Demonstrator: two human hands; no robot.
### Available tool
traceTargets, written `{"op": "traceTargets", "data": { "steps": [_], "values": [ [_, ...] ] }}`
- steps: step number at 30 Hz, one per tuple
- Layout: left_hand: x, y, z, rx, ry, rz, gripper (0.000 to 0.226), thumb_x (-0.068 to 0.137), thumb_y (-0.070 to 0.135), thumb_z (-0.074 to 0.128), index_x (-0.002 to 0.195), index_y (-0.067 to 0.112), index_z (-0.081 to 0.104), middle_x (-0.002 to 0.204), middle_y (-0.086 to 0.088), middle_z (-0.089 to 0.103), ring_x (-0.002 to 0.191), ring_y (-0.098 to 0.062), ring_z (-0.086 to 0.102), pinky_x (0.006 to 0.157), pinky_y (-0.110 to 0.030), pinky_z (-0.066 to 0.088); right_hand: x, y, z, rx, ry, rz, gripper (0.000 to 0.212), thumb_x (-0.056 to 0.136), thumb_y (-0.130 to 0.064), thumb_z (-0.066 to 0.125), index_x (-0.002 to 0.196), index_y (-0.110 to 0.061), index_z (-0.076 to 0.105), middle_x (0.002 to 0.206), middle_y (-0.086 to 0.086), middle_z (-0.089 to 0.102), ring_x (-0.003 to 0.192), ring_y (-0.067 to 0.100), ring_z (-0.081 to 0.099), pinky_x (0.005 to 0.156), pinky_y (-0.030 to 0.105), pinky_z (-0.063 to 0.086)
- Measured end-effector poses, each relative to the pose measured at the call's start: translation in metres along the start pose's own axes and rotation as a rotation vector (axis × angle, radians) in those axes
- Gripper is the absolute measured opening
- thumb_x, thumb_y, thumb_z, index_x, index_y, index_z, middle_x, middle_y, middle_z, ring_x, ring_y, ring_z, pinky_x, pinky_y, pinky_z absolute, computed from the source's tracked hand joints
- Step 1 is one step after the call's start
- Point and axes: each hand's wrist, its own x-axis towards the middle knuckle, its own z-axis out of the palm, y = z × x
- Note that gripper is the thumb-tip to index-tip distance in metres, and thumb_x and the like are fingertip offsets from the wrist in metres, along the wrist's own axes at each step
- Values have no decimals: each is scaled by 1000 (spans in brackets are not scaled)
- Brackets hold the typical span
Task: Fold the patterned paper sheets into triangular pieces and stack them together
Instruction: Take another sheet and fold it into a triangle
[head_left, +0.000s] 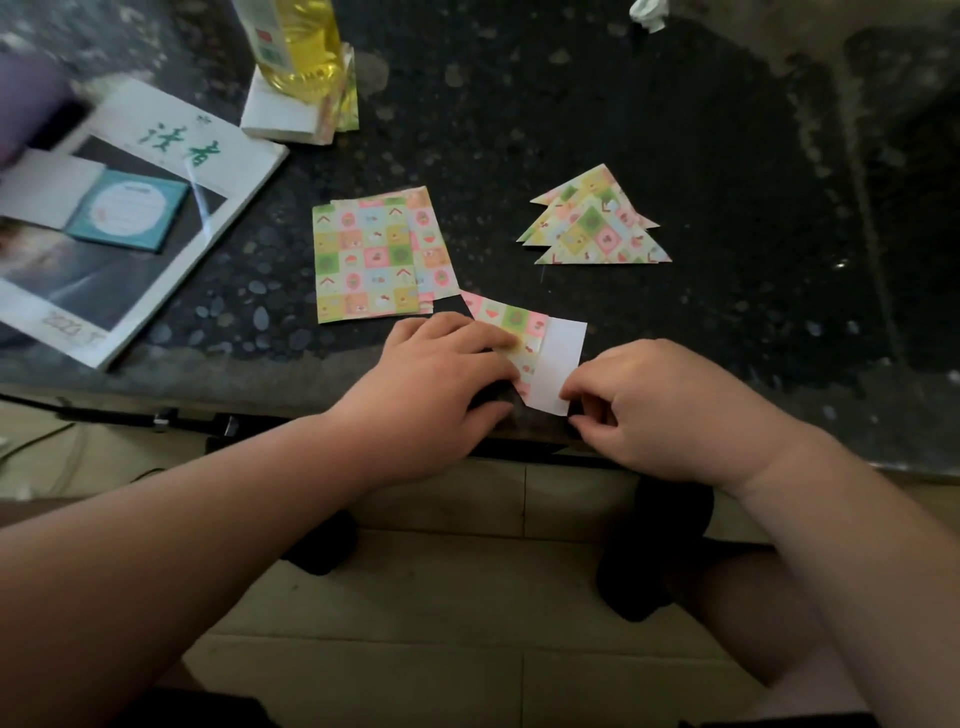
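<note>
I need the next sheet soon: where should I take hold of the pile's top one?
Probably the top sheet's near left corner, coming from the near side with the left hand. It lies flat, and the sheets beneath fan out to the right, so that corner seems to stick out alone.

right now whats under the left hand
The left hand presses on the half-folded patterned sheet, whose white flap the right hand pinches. The sheet's left part is covered by that hand, so its fold there cannot be seen.
</note>
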Motion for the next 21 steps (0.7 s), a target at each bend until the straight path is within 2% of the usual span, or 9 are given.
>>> {"op": "traceTargets", "data": {
  "steps": [7,17,20,21],
  "values": [
    [5,9,-5,-7,-3,-27,25,98,42,59,120,38,70,145,15,51,136,-16,36,113,-40,19,5,-12,2,-88,22,64,27,97,-34,50,112,-24,69,99,-2,69,92,22,66,80,42,57],
    [3,8,-1,-24,15,-16,23,96,38,64,117,32,73,144,10,52,138,-17,39,113,-39,20,6,-9,-4,-29,-72,36,14,95,-34,59,103,-29,70,102,-7,67,98,17,63,85,38,55],
    [5,8,-2,-21,7,-21,23,96,38,64,116,32,72,144,9,51,138,-17,39,114,-39,20,10,-10,-4,-22,-108,31,4,95,-35,59,92,-34,61,95,-10,61,96,16,61,83,37,56],
    [5,9,-3,-27,8,-23,22,96,38,64,116,32,72,144,9,51,137,-17,40,114,-39,20,11,-10,-5,-17,-113,35,6,95,-36,60,89,-36,57,93,-11,58,95,16,61,82,36,56]
  ]
}}
